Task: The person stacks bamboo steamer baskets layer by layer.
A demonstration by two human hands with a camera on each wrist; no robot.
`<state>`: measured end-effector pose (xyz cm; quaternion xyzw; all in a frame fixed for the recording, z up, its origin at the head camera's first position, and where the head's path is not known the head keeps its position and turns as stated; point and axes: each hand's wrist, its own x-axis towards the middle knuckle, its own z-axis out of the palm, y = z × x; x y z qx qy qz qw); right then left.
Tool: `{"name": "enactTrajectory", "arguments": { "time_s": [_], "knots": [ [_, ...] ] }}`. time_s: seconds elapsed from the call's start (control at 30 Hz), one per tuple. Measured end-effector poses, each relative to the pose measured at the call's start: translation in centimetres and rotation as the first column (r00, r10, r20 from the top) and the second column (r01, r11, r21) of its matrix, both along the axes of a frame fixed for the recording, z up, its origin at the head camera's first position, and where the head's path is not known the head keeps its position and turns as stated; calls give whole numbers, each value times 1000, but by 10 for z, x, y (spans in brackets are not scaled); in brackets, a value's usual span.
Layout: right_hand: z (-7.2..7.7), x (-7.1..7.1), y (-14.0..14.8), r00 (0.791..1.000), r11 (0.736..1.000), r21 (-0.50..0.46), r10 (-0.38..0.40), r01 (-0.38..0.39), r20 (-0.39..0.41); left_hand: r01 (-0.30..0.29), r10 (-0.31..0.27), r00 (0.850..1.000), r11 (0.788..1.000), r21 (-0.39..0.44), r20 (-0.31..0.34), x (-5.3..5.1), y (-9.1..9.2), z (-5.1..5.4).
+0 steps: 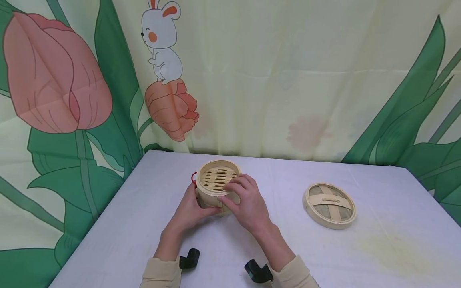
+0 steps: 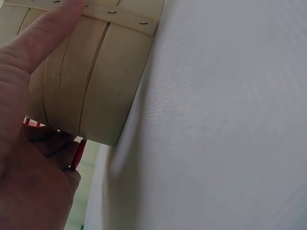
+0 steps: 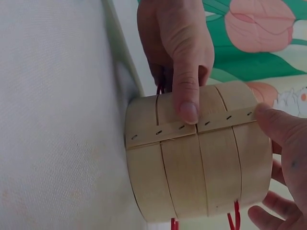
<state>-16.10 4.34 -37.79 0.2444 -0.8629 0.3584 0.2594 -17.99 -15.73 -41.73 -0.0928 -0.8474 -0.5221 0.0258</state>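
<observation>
A round bamboo steamer (image 1: 212, 197) with a slatted top rack (image 1: 217, 179) stands on the table, its banded side (image 3: 192, 158) showing in the right wrist view. My left hand (image 1: 191, 208) grips the lower part from the left, thumb across the front and fingers behind, partly hidden. My right hand (image 1: 248, 202) holds the upper rim from the right, its thumb at the front and its fingers over the rim. Red cord loops (image 2: 78, 154) hang by the steamer's side near my left fingers. The left wrist view shows my left thumb (image 2: 48, 33) against the bamboo wall.
A bamboo lid (image 1: 329, 205) with crossed strips and a small handle lies on the white table (image 1: 378, 248) to the right. Black objects (image 1: 189, 259) sit beside both wrists. Behind the table hangs a printed curtain (image 1: 252, 80) with a tulip and a rabbit.
</observation>
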Motion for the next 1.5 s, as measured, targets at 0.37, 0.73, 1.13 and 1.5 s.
{"name": "enactTrajectory", "arguments": {
  "time_s": [0.37, 0.73, 1.13, 1.5],
  "knots": [
    [1, 0, 4, 1000, 1000, 3, 3, -3, -17, -40, 40, 998, 999, 10, 44, -1, -5, 5],
    [6, -1, 11, 996, 999, -42, -4, 0, -85, -111, 113, 992, 993, -33, 64, 2, -11, 20],
    [12, 2, 24, 997, 998, -54, -42, 38, -71, -108, 108, 994, 994, -35, 4, 6, -6, 32],
    [15, 5, 42, 992, 993, -62, -103, 98, -73, -90, 89, 993, 996, -13, -81, 9, 2, 36]
  ]
}}
